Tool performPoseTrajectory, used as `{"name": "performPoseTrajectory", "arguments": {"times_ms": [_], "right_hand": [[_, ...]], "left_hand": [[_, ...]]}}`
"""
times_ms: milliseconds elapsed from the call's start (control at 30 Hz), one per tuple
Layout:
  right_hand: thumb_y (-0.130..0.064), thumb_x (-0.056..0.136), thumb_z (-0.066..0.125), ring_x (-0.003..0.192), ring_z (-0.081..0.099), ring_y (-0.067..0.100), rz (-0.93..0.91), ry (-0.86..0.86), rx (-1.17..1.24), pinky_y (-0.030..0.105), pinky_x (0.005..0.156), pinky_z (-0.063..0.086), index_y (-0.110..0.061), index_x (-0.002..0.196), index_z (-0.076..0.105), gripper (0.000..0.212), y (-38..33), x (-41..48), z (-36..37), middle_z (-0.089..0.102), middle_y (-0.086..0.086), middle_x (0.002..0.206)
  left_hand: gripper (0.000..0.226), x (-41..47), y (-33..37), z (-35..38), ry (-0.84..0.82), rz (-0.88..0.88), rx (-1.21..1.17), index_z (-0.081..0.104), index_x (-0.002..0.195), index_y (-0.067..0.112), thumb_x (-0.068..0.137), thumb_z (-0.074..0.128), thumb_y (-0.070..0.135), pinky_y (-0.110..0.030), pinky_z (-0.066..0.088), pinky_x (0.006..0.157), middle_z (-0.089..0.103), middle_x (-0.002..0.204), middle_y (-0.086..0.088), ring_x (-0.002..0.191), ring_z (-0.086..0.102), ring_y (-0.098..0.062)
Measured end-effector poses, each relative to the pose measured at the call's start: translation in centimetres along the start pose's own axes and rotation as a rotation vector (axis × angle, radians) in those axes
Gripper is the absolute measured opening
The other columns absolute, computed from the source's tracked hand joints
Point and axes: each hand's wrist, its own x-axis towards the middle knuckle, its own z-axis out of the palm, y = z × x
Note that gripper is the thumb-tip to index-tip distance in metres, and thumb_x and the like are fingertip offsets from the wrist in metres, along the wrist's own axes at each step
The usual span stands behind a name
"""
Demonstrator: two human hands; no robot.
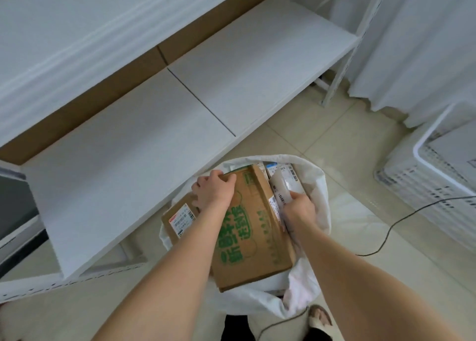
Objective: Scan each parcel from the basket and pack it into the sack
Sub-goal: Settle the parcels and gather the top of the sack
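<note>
A white sack (318,186) stands open on the floor in front of me. A large cardboard box with green print (255,237) lies tilted across its mouth. My left hand (215,190) grips the box's far left corner, fingers curled over the edge. My right hand (298,206) is at the box's right side, down in the sack, and grips a pale parcel (283,186) there. A smaller brown box with a label (177,218) sits in the sack at the left. Several labelled parcels (280,169) lie at the far side.
A low white shelf (144,144) runs along the left and far side. A white slatted basket (435,175) stands at the right edge. A black cable (412,212) crosses the tiled floor from it. White curtains hang at the upper right. My sandalled foot (320,317) is beside the sack.
</note>
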Motion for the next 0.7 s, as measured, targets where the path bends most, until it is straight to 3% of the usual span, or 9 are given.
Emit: {"name": "performPoseTrajectory", "arguments": {"times_ms": [100,200,300,367,400,467,533,600,700], "right_hand": [[-0.011,0.090,0.049,0.099,0.062,0.026,0.044,0.028,0.000,0.030,0.086,0.049,-0.025,0.132,0.060,0.045,0.2,1.4,0.5,0.067,0.005,0.115],[-0.006,0.088,0.045,0.100,0.063,0.029,0.048,0.027,-0.005,0.039,0.089,0.054,-0.023,0.136,0.057,0.052,0.9,2.1,1.0,0.066,0.006,0.118],[-0.007,0.090,0.043,0.084,0.063,0.026,0.026,-0.045,-0.020,0.038,0.076,0.057,-0.017,0.129,0.061,0.044,1.4,2.5,0.8,0.063,0.005,0.097],[-0.011,0.096,0.041,0.077,0.058,0.020,-0.005,-0.116,-0.063,0.023,0.066,0.052,-0.012,0.131,0.057,0.038,1.0,2.0,-0.2,0.059,0.003,0.090],[-0.013,0.098,0.040,0.087,0.059,0.022,-0.026,-0.133,-0.063,0.018,0.070,0.049,-0.011,0.136,0.052,0.039,0.9,1.5,-0.7,0.061,0.005,0.100],[-0.015,0.099,0.041,0.115,0.055,0.029,-0.078,-0.110,-0.004,0.021,0.086,0.040,-0.011,0.142,0.044,0.043,0.8,0.6,-2.0,0.057,0.011,0.129],[-0.024,0.098,0.042,0.118,0.054,0.028,-0.131,-0.014,0.008,0.025,0.089,0.040,-0.016,0.140,0.047,0.043,0.4,-0.6,-3.4,0.056,0.009,0.134],[-0.041,0.095,0.041,0.115,0.056,0.028,-0.198,0.070,-0.033,0.039,0.097,0.045,-0.022,0.135,0.052,0.046,-0.8,-1.8,-4.3,0.055,0.006,0.134],[-0.054,0.093,0.045,0.125,0.046,0.026,-0.318,0.097,-0.030,0.046,0.105,0.039,-0.024,0.133,0.054,0.051,-4.8,-3.6,-4.2,0.047,0.006,0.139]], "left_hand": [[0.049,0.6,-0.3,0.5,0.045,0.023,-0.030,0.050,0.124,0.034,0.085,0.046,0.064,-0.051,0.039,0.096,0.043,0.134,-0.007,0.128,0.031,-0.028],[0.049,0.7,-0.6,1.3,0.099,0.050,-0.048,0.052,0.122,0.033,0.085,0.047,0.065,-0.049,0.037,0.093,0.045,0.131,-0.007,0.125,0.034,-0.027],[0.049,0.1,-0.4,1.8,0.147,0.069,-0.060,0.053,0.123,0.032,0.085,0.050,0.063,-0.048,0.037,0.093,0.045,0.131,-0.006,0.126,0.034,-0.027],[0.047,-0.5,-0.4,1.7,0.168,0.062,-0.106,0.052,0.127,0.030,0.087,0.052,0.056,-0.048,0.040,0.096,0.042,0.135,-0.006,0.128,0.034,-0.026],[0.045,-0.8,-0.5,1.6,0.182,0.055,-0.145,0.051,0.129,0.028,0.089,0.053,0.051,-0.049,0.041,0.098,0.040,0.138,-0.006,0.130,0.034,-0.026],[0.044,-1.4,-0.8,1.0,0.217,0.032,-0.238,0.047,0.133,0.025,0.094,0.050,0.043,-0.046,0.042,0.100,0.036,0.142,-0.007,0.131,0.036,-0.027],[0.042,-2.2,-1.4,0.5,0.238,-0.016,-0.310,0.045,0.135,0.022,0.097,0.044,0.039,-0.046,0.046,0.097,0.035,0.143,-0.008,0.128,0.040,-0.028],[0.040,-2.7,-2.6,0.0,0.254,-0.063,-0.347,0.044,0.135,0.019,0.100,0.039,0.037,-0.046,0.047,0.095,0.036,0.142,-0.010,0.124,0.045,-0.029],[0.037,-3.0,-5.4,-1.2,0.280,-0.139,-0.340,0.045,0.134,0.018,0.100,0.039,0.030,-0.043,0.046,0.096,0.037,0.141,-0.011,0.123,0.047,-0.030]]}}
